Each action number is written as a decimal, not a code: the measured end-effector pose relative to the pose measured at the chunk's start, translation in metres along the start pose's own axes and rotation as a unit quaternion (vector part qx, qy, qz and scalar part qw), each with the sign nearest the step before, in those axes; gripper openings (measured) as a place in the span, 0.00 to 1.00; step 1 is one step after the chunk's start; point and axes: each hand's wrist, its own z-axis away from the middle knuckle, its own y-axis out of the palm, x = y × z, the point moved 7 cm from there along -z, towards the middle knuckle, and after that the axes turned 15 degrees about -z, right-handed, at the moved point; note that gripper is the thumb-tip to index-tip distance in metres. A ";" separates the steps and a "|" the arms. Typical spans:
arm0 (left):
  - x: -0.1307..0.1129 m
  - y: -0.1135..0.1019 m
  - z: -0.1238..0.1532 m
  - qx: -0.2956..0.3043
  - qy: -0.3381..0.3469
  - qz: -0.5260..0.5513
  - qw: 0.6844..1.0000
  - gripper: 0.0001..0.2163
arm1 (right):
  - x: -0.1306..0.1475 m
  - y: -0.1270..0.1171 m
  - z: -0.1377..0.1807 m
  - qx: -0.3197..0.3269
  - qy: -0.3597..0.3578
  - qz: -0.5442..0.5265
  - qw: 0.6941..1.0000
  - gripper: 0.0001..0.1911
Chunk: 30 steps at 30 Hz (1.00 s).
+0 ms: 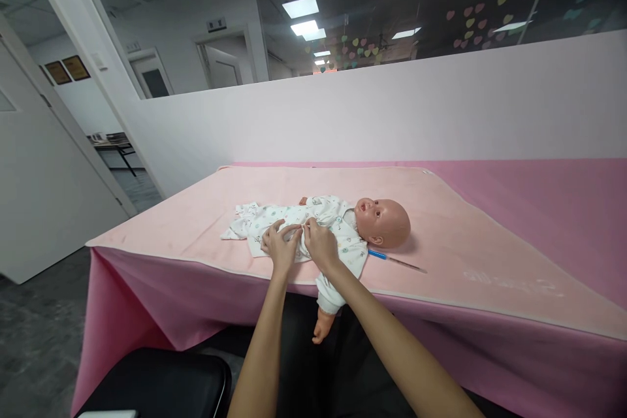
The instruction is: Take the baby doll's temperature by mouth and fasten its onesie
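Observation:
A baby doll [382, 222] lies on its back across the table, its head to the right. It wears a white printed baby shirt [350, 245] and matching trousers [264, 214]. Over the doll's belly, my left hand [281, 248] pinches the front of the shirt with thumb and forefinger. My right hand [321, 245] meets it there, fingertips also closed on the shirt front. The exact bit of cloth between the fingertips is too small to make out. One doll arm [323, 325] hangs over the table's front edge, between my forearms.
Beside the doll's head lies a thin stick with a blue end [377, 254]. A peach blanket [196, 209] and a pink cloth [563, 209] cover the table. A black chair seat [161, 382] stands at lower left. Behind the table rises a white wall [392, 121] with windows above.

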 end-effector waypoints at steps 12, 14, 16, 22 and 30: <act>0.006 0.007 0.001 0.013 0.001 0.013 1.000 0.10 | 0.001 0.000 0.002 -0.010 -0.013 -0.009 1.000 0.16; 0.004 0.005 0.002 0.001 0.006 0.005 1.000 0.10 | 0.000 0.000 0.001 -0.010 -0.011 -0.012 1.000 0.16; 0.001 0.003 0.004 -0.008 0.014 -0.005 1.000 0.09 | -0.001 0.001 0.001 -0.012 -0.007 -0.013 1.000 0.16; -0.007 -0.001 0.008 -0.014 0.035 -0.048 0.998 0.09 | -0.001 0.002 0.001 -0.007 -0.002 -0.015 1.000 0.15; -0.007 -0.001 0.007 -0.016 0.036 -0.076 0.996 0.12 | -0.004 -0.005 -0.001 -0.023 0.014 -0.093 0.995 0.13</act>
